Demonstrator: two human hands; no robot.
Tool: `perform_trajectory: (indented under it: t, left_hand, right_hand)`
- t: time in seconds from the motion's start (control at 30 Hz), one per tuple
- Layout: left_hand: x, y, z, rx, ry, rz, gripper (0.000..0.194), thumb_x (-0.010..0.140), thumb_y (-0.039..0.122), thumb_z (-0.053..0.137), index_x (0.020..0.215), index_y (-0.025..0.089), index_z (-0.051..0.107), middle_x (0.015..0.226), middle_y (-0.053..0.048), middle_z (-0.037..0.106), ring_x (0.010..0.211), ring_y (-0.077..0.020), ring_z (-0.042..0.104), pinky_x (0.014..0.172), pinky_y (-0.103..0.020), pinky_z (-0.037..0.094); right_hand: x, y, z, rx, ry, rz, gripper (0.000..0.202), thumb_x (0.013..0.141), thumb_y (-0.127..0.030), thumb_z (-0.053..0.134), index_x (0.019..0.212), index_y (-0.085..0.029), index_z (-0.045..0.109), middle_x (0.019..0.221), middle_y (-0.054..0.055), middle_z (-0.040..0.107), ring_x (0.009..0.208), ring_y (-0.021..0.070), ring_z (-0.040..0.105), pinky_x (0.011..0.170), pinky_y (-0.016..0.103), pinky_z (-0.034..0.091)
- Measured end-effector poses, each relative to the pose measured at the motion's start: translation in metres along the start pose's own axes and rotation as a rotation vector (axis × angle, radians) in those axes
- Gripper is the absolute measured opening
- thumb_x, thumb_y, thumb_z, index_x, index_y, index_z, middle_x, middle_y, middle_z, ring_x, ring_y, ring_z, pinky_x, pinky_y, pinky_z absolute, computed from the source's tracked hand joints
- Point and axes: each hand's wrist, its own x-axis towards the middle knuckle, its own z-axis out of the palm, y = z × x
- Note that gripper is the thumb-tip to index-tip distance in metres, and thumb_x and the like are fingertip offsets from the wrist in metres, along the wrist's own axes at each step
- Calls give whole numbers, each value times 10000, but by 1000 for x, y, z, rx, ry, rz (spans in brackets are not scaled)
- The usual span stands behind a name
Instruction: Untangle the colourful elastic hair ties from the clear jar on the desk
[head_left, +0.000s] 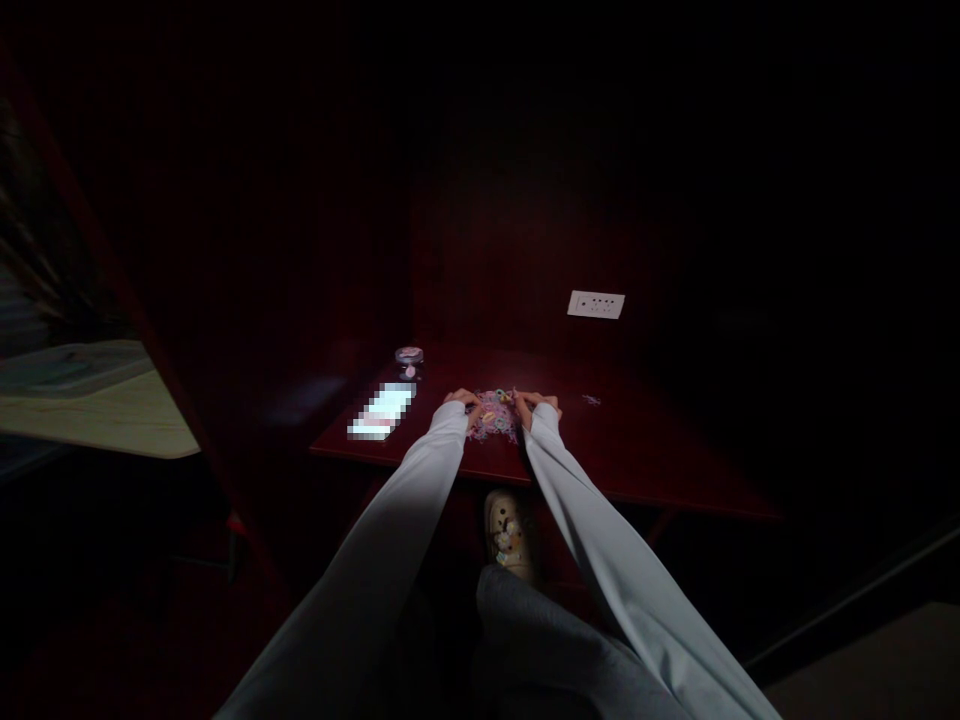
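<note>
A loose pile of small pastel bands (495, 422), mostly pink and lilac, lies on the dark red tabletop (615, 455); they look like little elastic hair ties. At the pile's left edge, my left hand (463, 399) has its fingers curled inward over the bands. My right hand (540, 402) is at the right edge, thumb and fingers drawn together in a pinch. Between the two hands, a few yellow and green bands (502, 397) show at the top of the pile. Whatever sits in the fingertips is too small and dim to make out.
A glowing, blurred-out phone (382, 411) lies to the left, with a small round clear jar (409, 363) behind it. Several stray bands (592, 400) lie at right. A white socket panel (596, 304) is on the back wall. A decorated clog (506, 530) shows below the table edge.
</note>
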Motion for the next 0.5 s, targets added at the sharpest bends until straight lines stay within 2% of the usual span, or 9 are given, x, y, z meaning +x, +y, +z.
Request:
perform_trajectory:
  t: [0.3, 0.5]
  left_hand:
    - [4, -6, 1, -81, 66, 22, 161, 921, 158, 708, 796, 221, 789, 1021, -38, 763, 935, -188, 676, 955, -299, 526]
    - [8, -12, 3, -136, 100, 20, 168, 913, 156, 678, 785, 212, 771, 960, -34, 745, 885, -181, 669, 828, -274, 541]
  right_hand:
    - [2, 3, 0, 67, 1, -31, 528, 944, -670, 545, 889, -245, 855, 896, 100, 793, 1059, 314, 572, 998, 461, 379]
    - [2, 6, 4, 79, 27, -31, 488, 969, -615, 533, 912, -247, 849, 951, 94, 799, 1063, 294, 583, 999, 440, 410]
